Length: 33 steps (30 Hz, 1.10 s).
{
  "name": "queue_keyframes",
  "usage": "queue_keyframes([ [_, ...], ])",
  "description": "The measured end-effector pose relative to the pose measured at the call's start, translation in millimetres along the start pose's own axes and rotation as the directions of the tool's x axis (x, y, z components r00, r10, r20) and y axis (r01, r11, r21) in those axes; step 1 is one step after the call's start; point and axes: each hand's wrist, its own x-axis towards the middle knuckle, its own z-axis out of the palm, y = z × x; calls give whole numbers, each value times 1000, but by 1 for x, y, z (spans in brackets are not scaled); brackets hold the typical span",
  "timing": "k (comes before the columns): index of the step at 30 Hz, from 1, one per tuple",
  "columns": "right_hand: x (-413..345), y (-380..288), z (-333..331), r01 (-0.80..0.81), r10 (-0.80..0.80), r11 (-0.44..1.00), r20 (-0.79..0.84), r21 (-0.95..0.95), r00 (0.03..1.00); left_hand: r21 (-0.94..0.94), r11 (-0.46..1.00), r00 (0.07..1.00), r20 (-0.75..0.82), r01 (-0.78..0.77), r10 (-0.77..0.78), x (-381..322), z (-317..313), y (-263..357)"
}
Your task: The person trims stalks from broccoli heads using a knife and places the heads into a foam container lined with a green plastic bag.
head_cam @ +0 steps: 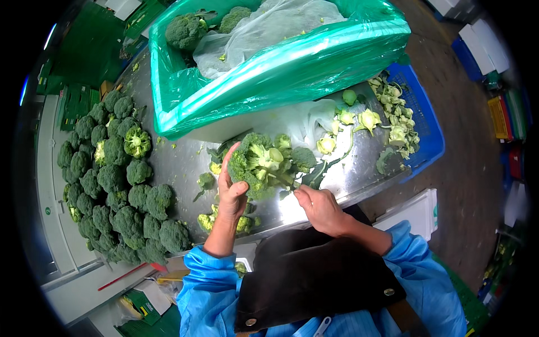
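Note:
My left hand (231, 191) cups a broccoli head (265, 158) from its left side, with the pale cut stem facing up towards me. On the right, my right hand (322, 209) is closed around what looks like a small knife (287, 183). Its handle is hidden in the fist, and the thin blurred blade reaches the florets' lower right edge. Under and beside the head lie loose florets (303, 159) and a dark green leaf (315, 177). Yellowish floret trimmings (206, 222) rest on the metal table near my left wrist.
Many broccoli heads (111, 179) are piled along the left of the metal table (181, 168). A box lined with green plastic (269, 84) stands at the back, holding broccoli and a white sheet (269, 33). Cut stem pieces (368, 121) lie at right, by a blue crate (433, 139).

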Motion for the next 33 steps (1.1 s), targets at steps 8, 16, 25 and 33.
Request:
queue_keyframes([
  [8,0,-2,5,-773,53,285,796,566,603,-38,999,1000,23,-20,21,-9,-45,-11],
  [16,17,6,4,-371,274,723,252,583,928,-654,721,921,-93,230,-377,-22,-53,9],
  [25,45,-15,11,87,-90,996,204,26,975,-639,753,909,-205,157,-364,-44,-94,33],
  [33,29,-3,58,-32,23,999,218,38,976,874,403,746,-456,272,485,-28,-223,141],
])
